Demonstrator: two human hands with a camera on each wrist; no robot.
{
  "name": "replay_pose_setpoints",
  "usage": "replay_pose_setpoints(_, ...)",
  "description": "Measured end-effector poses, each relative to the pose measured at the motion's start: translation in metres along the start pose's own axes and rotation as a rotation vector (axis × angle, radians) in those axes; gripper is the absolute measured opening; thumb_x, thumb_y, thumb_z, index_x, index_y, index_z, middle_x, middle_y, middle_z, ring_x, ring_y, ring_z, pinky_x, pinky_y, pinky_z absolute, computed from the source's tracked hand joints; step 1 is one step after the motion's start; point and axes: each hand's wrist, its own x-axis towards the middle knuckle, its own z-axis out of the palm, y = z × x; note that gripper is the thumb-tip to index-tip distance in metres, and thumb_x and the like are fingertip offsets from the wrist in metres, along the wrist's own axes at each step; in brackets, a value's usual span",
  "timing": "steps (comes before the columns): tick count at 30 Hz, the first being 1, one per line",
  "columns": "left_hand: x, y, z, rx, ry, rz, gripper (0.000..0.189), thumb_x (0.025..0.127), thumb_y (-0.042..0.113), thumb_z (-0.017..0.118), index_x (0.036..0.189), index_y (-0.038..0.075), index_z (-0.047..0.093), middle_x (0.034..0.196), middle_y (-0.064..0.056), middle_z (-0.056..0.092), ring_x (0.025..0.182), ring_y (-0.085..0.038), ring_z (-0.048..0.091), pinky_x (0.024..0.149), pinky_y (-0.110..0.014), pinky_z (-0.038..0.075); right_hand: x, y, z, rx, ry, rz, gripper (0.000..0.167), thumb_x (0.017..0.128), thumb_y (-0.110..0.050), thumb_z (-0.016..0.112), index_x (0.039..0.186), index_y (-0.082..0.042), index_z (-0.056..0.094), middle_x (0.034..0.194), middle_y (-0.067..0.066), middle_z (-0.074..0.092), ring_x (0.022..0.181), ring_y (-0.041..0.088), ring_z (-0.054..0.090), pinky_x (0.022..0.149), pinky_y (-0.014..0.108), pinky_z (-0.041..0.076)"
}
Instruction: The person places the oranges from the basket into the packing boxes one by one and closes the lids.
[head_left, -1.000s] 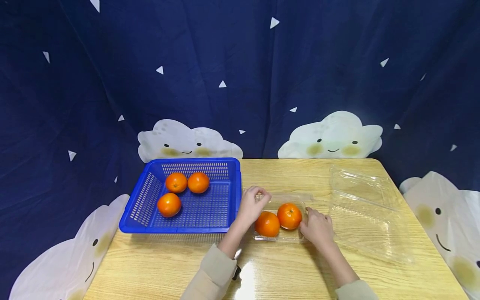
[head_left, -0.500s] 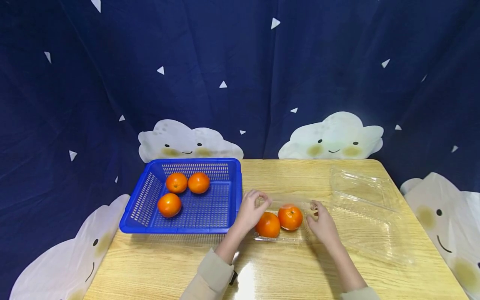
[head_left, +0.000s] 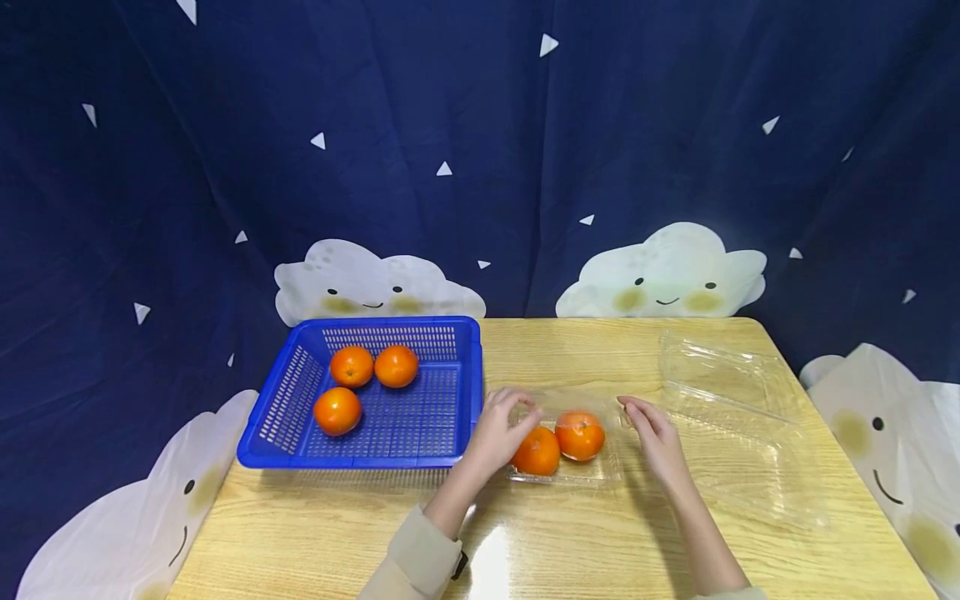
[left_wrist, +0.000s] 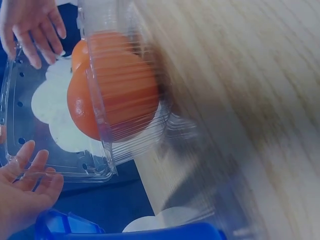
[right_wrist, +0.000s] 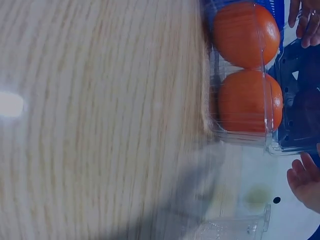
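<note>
A clear plastic clamshell container (head_left: 566, 481) stands on the table with two oranges (head_left: 579, 435) side by side in its base. Its hinged lid (left_wrist: 95, 177) is raised at the far side, tilted up over the base. My left hand (head_left: 497, 429) pinches the lid's left corner, fingers curled at its edge in the left wrist view. At the opposite corner, my right hand (head_left: 660, 442) holds the lid's edge between thumb and fingertips. In the right wrist view the right hand's fingers (right_wrist: 302, 175) show just beside the lid's corner.
On the left, a blue plastic basket (head_left: 468, 461) holds three more oranges (head_left: 337, 411). Another clear clamshell container (head_left: 738, 421) lies spread open at the right of the wooden table (head_left: 570, 542). A dark blue cloud-patterned curtain (head_left: 510, 167) hangs behind.
My right hand has left the container's right side and moved up and outward to the lid's corner. The lid has risen and tilted forward over the oranges. My left hand stays near its corner.
</note>
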Motion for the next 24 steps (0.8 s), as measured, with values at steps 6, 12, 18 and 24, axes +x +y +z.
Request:
replay_pose_setpoints(6,-0.008,-0.001,0.001,0.058,-0.028,0.038,0.03,0.09,0.034,0.055,0.104,0.009,0.064,0.118,-0.007,0.058,0.114,-0.023,0.046,0.097,-0.044,0.038,-0.009,0.0,0.003,-0.052,-0.078,-0.071,0.038,0.095,-0.024,0.047,0.125,-0.001,0.052,0.128,0.017,0.051,0.116,0.023,0.047,0.09,0.023,0.042)
replay_pose_setpoints(12,-0.018,-0.003,0.003,0.143,-0.053,0.073,0.032,0.091,0.034,0.053,0.107,0.008,0.063,0.12,-0.005,0.056,0.118,-0.023,0.044,0.099,-0.04,0.037,-0.014,0.01,0.007,-0.089,-0.065,-0.165,0.037,0.091,-0.018,0.056,0.123,0.0,0.053,0.128,0.017,0.049,0.12,0.033,0.042,0.094,0.052,0.037)
replay_pose_setpoints(18,-0.028,-0.006,0.007,0.23,-0.051,0.143,0.033,0.093,0.034,0.05,0.11,0.008,0.062,0.119,-0.005,0.054,0.117,-0.023,0.044,0.096,-0.039,0.04,-0.02,0.022,0.009,-0.178,-0.042,-0.216,0.039,0.088,-0.017,0.059,0.124,-0.003,0.053,0.132,0.014,0.048,0.12,0.031,0.044,0.094,0.042,0.039)
replay_pose_setpoints(24,-0.037,-0.012,0.012,0.301,-0.026,0.212,0.028,0.092,0.027,0.052,0.109,0.008,0.062,0.119,-0.008,0.054,0.118,-0.026,0.043,0.098,-0.04,0.038,-0.026,0.033,0.012,-0.207,-0.037,-0.289,0.041,0.087,-0.016,0.061,0.124,-0.001,0.052,0.135,0.016,0.044,0.125,0.038,0.037,0.096,0.06,0.03)
